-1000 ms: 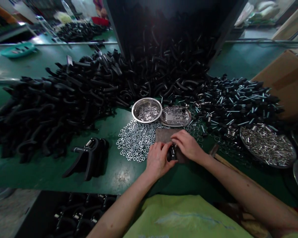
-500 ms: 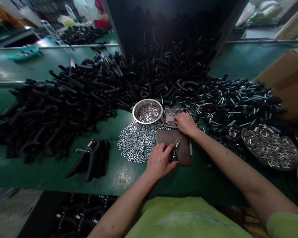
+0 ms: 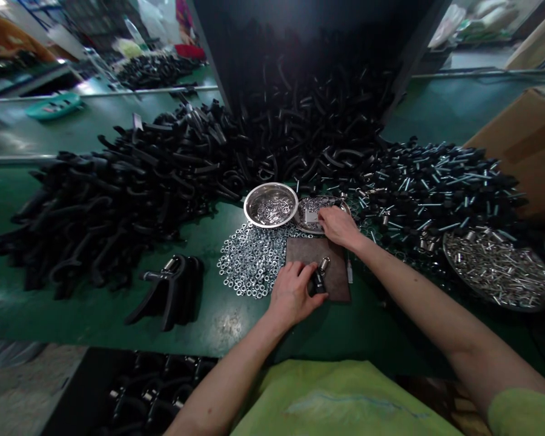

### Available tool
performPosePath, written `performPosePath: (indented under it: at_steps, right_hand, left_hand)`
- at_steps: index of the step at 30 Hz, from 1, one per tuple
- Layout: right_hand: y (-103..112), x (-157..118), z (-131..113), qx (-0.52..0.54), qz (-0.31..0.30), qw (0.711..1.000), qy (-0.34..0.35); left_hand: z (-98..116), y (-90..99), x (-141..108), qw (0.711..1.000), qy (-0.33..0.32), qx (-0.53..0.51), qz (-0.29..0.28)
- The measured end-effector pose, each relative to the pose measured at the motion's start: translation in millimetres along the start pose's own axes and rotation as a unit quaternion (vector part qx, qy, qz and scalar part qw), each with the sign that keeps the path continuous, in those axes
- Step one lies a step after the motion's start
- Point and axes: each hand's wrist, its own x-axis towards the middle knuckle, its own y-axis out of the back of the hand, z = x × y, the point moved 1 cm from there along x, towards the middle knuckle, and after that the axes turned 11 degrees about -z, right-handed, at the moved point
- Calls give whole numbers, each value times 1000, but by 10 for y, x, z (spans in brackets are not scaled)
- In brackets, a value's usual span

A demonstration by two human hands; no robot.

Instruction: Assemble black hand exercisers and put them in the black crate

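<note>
My left hand grips a small black plastic part on a brown square plate. A coiled metal spring sits at the far end of that part. My right hand reaches into a shallow metal dish of small metal pieces, its fingertips pinched beside a pale square piece; whether they hold anything is hidden. Left of the dish stands a steel bowl with small metal parts. Loose nuts are heaped in front of the bowl.
Black curved handles pile up at the left and back. Black-headed bolts lie at the right, near a metal tray of pins and a cardboard box. Assembled black clamps stand at front left. Another person's arm shows far left.
Both hands stay almost where they were, the left still on the black part and the right at the dish. The view has shifted slightly, and more of the person at far left shows.
</note>
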Motion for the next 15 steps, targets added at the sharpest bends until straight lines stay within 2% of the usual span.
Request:
performPosePath:
  at_steps: [2,4,5,6,9,10,11,13,15]
  right_hand:
    - [67,-75,5,32,24,999,-21]
    - [124,-210,1,96,49,994,-22]
    - [141,-299,-11,156,63,986,-13]
    - [147,-399,-34,232,74,970,-2]
    - [95,-719,-170,451,89,888,10]
    - [62,-814,-233,481,83,873,4]
    - [28,-895,-299,494,76,866,-4]
    - [-26,-1008,-424,485,70,872,-9]
    - [-47,-1056,-519,460,77,885,1]
  left_hand:
    - [-14,37,13,993,33,-108,29]
    - [-35,93,28,956,91,-272,57]
    - [-45,123,34,919,122,-369,65]
    - [-52,150,39,868,152,-468,68]
    - [-38,204,46,668,215,-710,53]
    - [-22,213,45,608,225,-760,45]
    - [-3,218,43,560,227,-795,37]
    - [42,219,38,504,218,-835,23]
    - [85,212,32,480,208,-852,10]
